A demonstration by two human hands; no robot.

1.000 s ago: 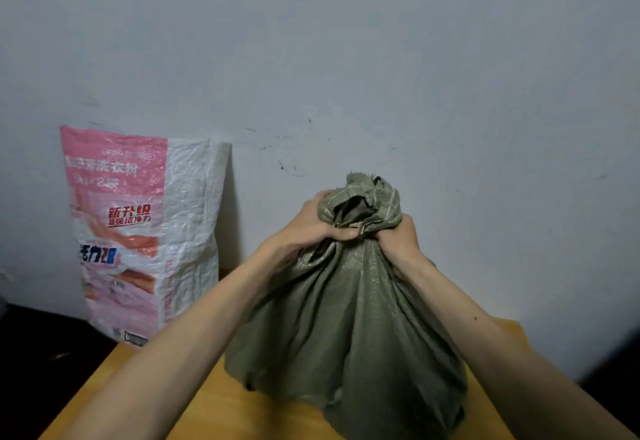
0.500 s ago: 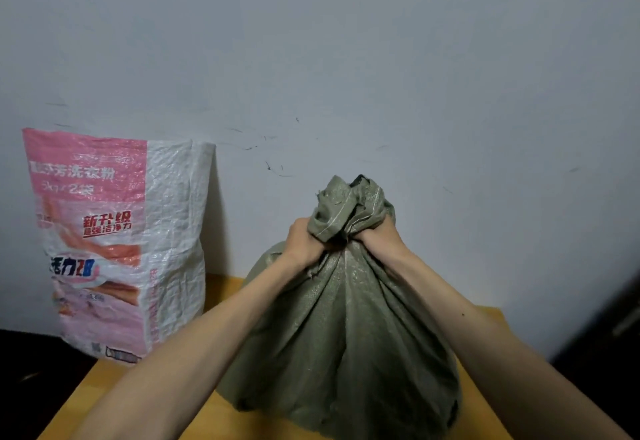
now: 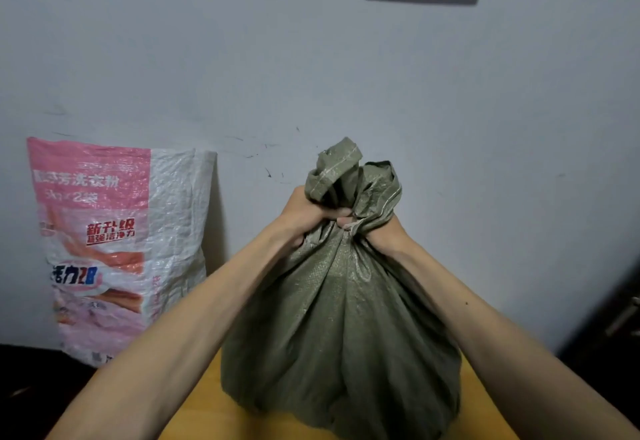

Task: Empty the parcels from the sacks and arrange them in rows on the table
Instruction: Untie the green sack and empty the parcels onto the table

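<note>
Head view: holds the green sack [image 3: 339, 328] upright mid-table [image 3: 207, 415], left hand [image 3: 304, 217] and right hand [image 3: 381, 235] clenched round its bunched neck. Keeps the same grip as a second ago, with the mouth unopened and no parcels out yet. Leaves the pink-and-white sack [image 3: 114, 249] near the far left corner.

The olive-green woven sack [image 3: 343, 328] stands full and bulging on the yellow wooden table [image 3: 214, 420] at six o'clock, its neck bunched tight. The pink-and-white printed sack [image 3: 114, 249] stands upright at nine o'clock, apart from it.

two sacks [image 3: 341, 318] [image 3: 104, 249], two grips [image 3: 306, 214] [image 3: 382, 237], one table [image 3: 211, 417]
</note>
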